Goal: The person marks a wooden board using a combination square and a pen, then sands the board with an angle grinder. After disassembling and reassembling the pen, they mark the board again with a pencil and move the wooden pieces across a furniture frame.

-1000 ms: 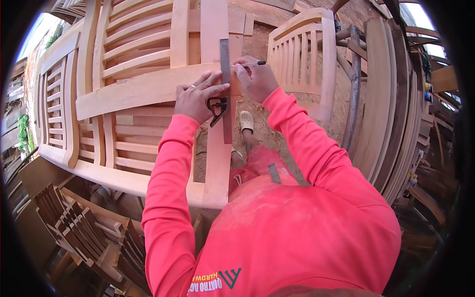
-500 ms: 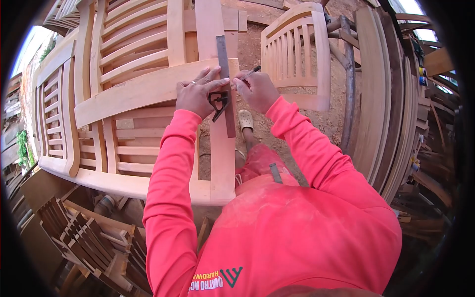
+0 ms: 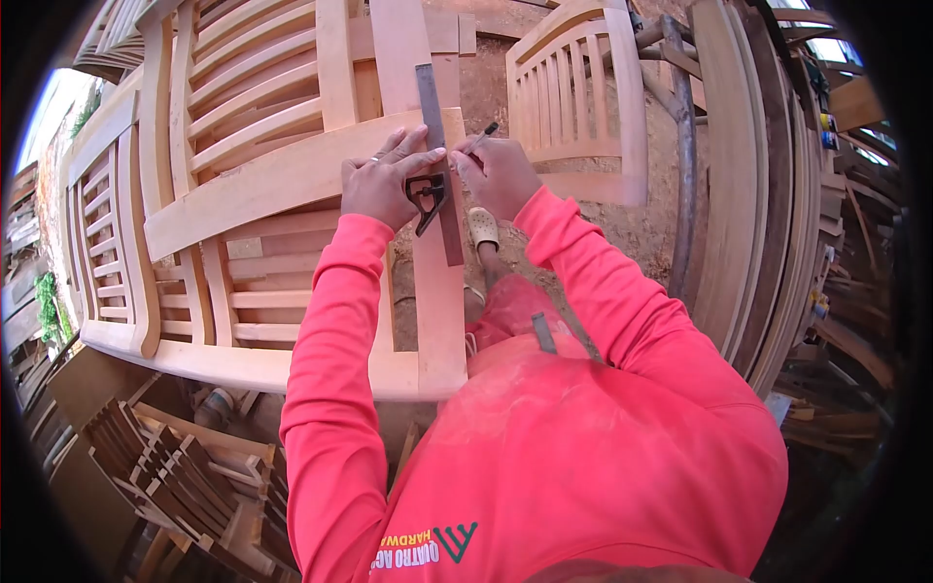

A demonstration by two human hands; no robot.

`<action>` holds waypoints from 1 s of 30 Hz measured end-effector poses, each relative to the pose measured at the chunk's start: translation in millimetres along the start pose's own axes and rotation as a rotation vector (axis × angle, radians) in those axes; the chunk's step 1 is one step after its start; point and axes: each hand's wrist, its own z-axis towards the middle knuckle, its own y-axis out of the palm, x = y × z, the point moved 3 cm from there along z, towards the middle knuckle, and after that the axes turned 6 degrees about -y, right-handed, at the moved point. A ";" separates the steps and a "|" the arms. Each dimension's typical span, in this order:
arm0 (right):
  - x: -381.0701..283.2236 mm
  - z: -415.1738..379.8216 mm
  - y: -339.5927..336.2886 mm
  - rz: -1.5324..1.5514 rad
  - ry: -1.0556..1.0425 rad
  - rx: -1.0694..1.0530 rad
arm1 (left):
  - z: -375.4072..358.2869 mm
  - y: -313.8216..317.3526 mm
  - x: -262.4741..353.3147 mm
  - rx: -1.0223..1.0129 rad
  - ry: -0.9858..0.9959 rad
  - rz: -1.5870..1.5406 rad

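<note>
My left hand (image 3: 387,180) has its fingers spread and presses the metal blade of a combination square (image 3: 451,233) against the end of a curved wooden board (image 3: 243,185). The square's black head (image 3: 426,197) sits just below my fingers. In a pinch, my right hand (image 3: 498,175) holds a dark pencil or pen (image 3: 483,137), its fingers close to the blade's right edge. Where its tip meets the wood is hidden by my fingers. Beneath the board lies a pale slatted wooden frame (image 3: 442,325).
A slatted chair back (image 3: 622,117) leans beyond my right hand. Long planks (image 3: 739,194) and a dark pole (image 3: 684,175) stand at the right. Slatted wooden pieces (image 3: 175,466) lie at the lower left. My shoe (image 3: 483,226) shows below the work.
The view has shifted slightly, moving the work a little left and up. The pencil or pen in my right hand stands more upright. Both hands keep their grips.
</note>
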 end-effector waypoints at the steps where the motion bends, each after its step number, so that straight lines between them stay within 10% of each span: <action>1: 10.6 12.6 4.5 0.000 0.029 0.030 | 1.4 -0.3 1.2 -0.002 -0.001 0.001; 13: 0.7 -34.0 -16.4 0.192 0.252 0.099 | -0.9 -1.0 3.9 -0.054 -0.016 -0.003; 22: 38.3 -234.3 -49.4 -0.534 0.610 -0.731 | -13.7 -1.3 6.2 0.029 0.024 0.010; 30: 31.2 -355.8 -101.4 -0.503 0.812 -0.445 | -26.9 15.2 9.5 0.143 0.040 0.052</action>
